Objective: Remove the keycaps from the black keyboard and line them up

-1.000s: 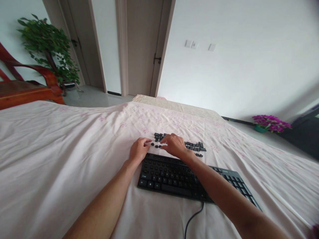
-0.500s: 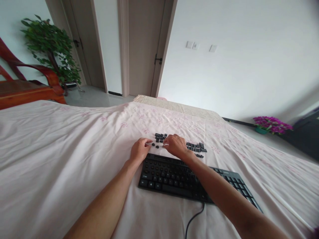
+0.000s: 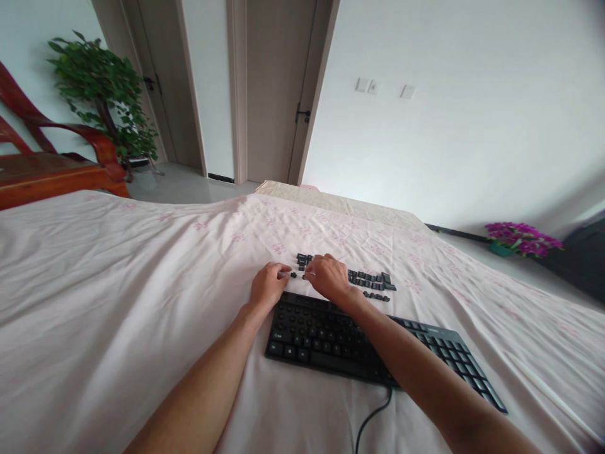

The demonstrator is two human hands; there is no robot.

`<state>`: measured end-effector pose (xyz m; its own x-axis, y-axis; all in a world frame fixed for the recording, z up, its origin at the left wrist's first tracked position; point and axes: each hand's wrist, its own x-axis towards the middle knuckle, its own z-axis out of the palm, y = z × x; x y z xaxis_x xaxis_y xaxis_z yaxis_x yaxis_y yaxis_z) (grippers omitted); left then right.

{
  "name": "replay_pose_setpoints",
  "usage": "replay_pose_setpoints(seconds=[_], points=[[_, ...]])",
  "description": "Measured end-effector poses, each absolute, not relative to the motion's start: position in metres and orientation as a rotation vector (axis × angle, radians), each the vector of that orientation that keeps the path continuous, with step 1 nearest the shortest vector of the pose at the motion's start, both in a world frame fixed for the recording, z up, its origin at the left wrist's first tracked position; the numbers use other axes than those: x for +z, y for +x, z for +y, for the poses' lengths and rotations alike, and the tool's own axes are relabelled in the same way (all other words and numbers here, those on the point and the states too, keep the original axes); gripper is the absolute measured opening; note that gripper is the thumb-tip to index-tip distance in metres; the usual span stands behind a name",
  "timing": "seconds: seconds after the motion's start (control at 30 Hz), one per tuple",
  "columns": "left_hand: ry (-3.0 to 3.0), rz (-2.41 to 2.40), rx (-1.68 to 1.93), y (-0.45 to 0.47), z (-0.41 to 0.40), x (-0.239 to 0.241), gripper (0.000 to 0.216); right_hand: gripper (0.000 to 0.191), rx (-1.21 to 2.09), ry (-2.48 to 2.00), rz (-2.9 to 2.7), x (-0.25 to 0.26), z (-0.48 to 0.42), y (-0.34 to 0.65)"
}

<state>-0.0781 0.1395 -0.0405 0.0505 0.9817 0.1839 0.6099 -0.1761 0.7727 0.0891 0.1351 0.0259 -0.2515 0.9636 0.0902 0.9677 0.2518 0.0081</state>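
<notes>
Behind the upper left edge of a black keyboard, my left hand rests low over the sheet, thumb and fingers drawn together in a pinch. A thin pale streak shows at its fingertips; what it is I cannot make out. My right hand is just to the right, fingers curled down and closed, with a similar pale sliver by its tips. A small black keycap lies between the two hands. More loose keycaps lie in rows beyond the keyboard, partly hidden by my right hand. Upper left key positions on the keyboard lack caps.
The keyboard's cable runs toward me over a wrinkled pale pink sheet. Past the sheet stand a wooden chair, a leafy plant, a door and purple flowers in a green pot.
My right hand has shifted slightly left, closer to my left hand. The whole view has moved a little; the keyboard and the rows of keycaps seem unmoved on the sheet.
</notes>
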Motion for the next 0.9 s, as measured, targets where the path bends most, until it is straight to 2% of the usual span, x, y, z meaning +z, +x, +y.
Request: replay_pose_setpoints(seconds=[0.33, 0.9], points=[[1.849, 1.614, 0.980, -0.078, 0.139, -0.040, 0.021, 0.019, -0.028, -1.871, -2.404, 0.028, 0.136, 0.084], [1.873, 1.617, 0.987, -0.078, 0.141, -0.041, 0.019, 0.021, -0.107, -1.893, -2.450, 0.023, 0.144, 0.074]])
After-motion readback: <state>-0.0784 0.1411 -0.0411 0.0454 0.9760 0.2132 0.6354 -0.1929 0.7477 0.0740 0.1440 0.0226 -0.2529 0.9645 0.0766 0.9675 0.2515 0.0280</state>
